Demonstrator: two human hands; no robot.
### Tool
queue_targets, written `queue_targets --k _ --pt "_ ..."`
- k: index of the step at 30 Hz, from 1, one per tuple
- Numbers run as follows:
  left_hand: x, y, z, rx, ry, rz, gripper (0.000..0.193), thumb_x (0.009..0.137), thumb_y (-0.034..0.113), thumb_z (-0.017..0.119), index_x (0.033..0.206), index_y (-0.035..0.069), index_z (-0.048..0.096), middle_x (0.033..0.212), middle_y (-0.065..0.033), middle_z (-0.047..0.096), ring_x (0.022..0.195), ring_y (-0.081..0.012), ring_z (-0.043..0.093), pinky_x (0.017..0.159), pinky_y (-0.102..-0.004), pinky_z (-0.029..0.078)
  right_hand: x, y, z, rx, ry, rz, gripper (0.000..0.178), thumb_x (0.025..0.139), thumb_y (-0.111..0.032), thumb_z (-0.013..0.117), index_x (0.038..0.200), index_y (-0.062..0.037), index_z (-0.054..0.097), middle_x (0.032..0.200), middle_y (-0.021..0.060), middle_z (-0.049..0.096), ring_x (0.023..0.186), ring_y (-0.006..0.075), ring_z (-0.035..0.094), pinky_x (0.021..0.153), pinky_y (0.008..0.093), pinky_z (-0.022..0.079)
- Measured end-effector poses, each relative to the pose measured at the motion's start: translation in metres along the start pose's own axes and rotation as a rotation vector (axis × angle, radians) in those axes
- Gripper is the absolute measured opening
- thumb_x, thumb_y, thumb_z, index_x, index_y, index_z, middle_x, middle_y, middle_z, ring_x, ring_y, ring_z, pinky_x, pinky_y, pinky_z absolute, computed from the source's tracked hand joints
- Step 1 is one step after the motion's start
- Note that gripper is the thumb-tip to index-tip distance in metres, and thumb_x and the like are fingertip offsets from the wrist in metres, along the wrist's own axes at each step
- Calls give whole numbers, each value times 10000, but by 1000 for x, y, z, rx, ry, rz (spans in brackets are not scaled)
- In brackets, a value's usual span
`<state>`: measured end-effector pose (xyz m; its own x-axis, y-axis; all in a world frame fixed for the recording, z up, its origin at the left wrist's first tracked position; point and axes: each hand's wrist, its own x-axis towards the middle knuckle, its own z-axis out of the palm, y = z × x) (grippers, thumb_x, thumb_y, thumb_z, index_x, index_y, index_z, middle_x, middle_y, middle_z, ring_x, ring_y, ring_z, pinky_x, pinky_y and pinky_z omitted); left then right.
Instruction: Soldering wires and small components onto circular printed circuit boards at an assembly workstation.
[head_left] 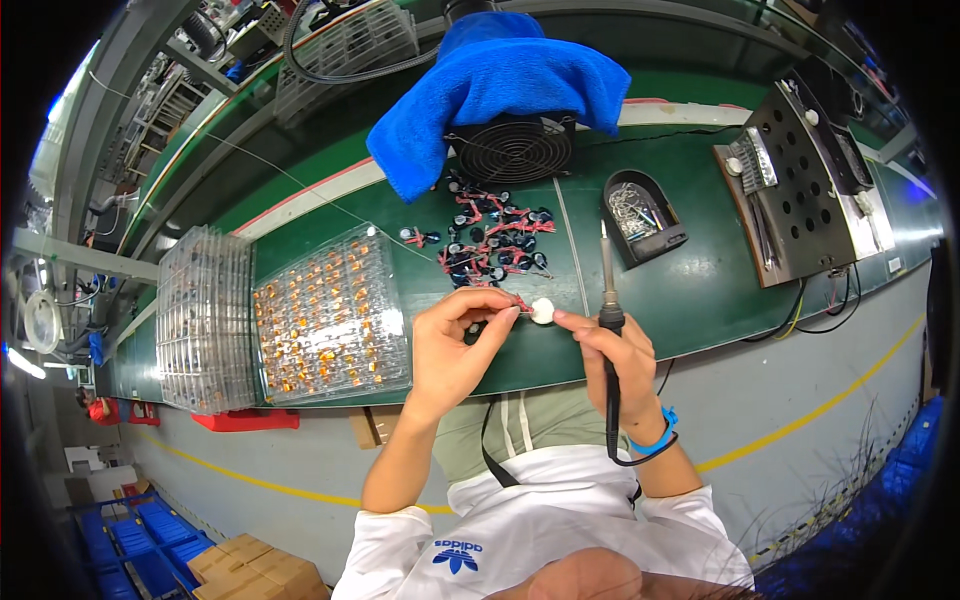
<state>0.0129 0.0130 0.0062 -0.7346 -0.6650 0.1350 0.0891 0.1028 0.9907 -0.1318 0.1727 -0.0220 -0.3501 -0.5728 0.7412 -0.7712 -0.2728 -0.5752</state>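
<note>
Over the front edge of the green bench, my left hand (452, 345) pinches the end of a small part with red wires (522, 303); the fingers partly hide it. Beside those fingertips is a small white ball (542, 311), cotton-like in look. My right hand (622, 362) grips a soldering iron (611, 297), upright in view with its metal tip pointing away from me. The right index finger reaches left to the white ball and seems to touch it. Beyond my hands lies a pile of small dark round components with red wires (497, 240).
A clear plastic tray of orange-coloured parts (330, 315) lies left, beside stacked clear trays (205, 320). Behind the pile stands a black fan (515, 150) under a blue towel (500, 75). To the right are a black bin of metal bits (645, 222) and a perforated metal box (800, 190).
</note>
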Motion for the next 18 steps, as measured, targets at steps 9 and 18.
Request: queue_targets --k 9,18 --pt "14 -6 22 158 -77 79 122 907 -54 743 1028 -47 743 1025 -117 760 881 -146 716 793 -269 585 32 -14 -7 -133 -123 -5 291 885 68 711 1118 -57 589 1143 148 783 826 308 661 763 411 516" --pt "-15 18 0 768 -63 595 214 762 -6 827 953 22 734 921 -98 729 864 -297 696 776 -405 582 5 -6 9 -225 -129 -65 185 845 78 710 1002 -8 661 1147 120 784 812 312 602 768 411 504"
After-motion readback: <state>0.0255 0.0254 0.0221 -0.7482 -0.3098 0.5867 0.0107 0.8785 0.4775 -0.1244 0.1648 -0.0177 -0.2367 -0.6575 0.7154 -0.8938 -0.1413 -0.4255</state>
